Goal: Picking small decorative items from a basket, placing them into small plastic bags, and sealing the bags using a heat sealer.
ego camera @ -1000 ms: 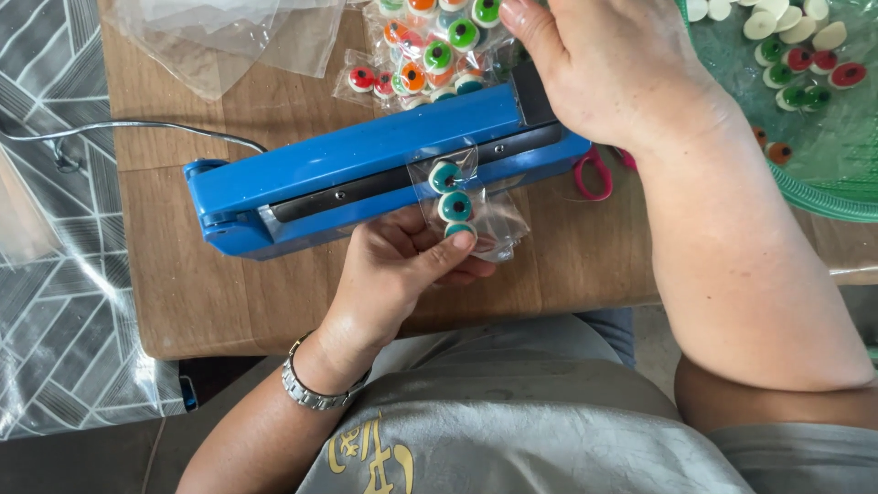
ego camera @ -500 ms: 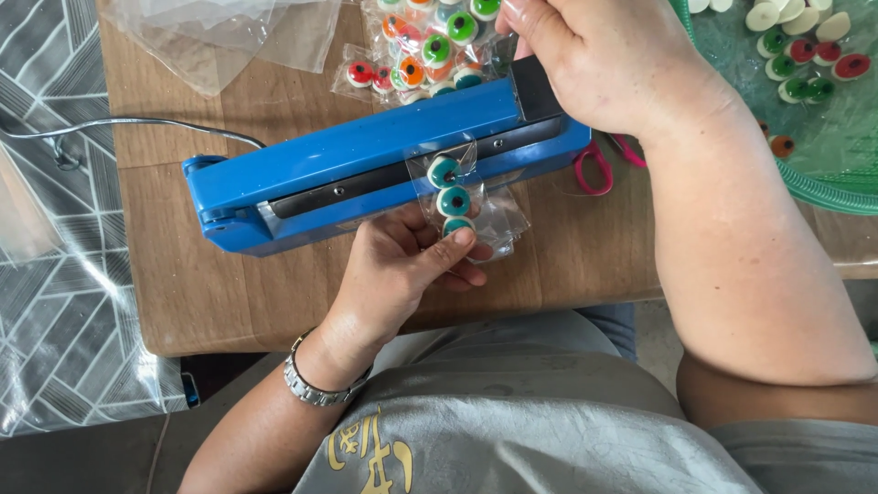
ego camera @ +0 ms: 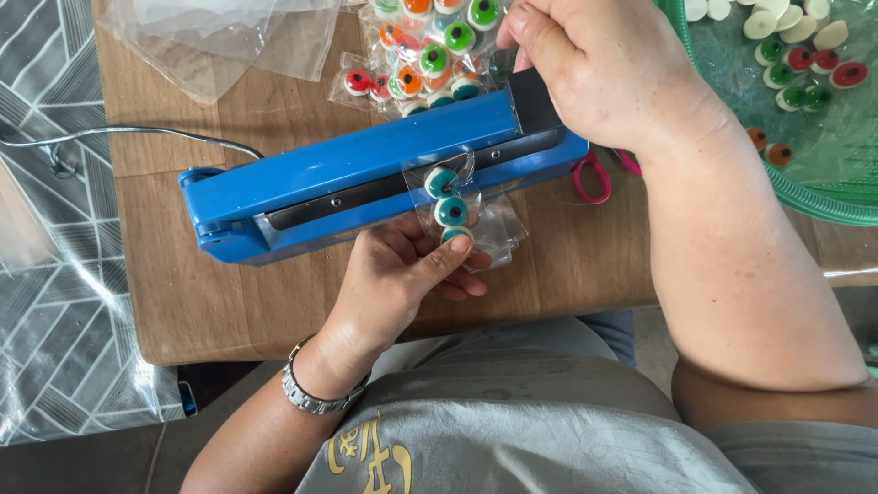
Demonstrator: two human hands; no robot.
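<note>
Head view: the left hand pinches a clear bag of teal candies, its top lying in the blue sealer on the surface, while the right hand grips the sealer's black handle.

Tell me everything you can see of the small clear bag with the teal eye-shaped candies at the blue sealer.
The small clear plastic bag is glossy, crinkled film holding a column of three round white candies with teal rings and dark centres. Its top edge lies clamped between the bars of the blue heat sealer, and the rest hangs toward the person over the wooden table. The left hand pinches its lower end, thumb on the lowest candy. The right hand presses the sealer's black handle.
</note>
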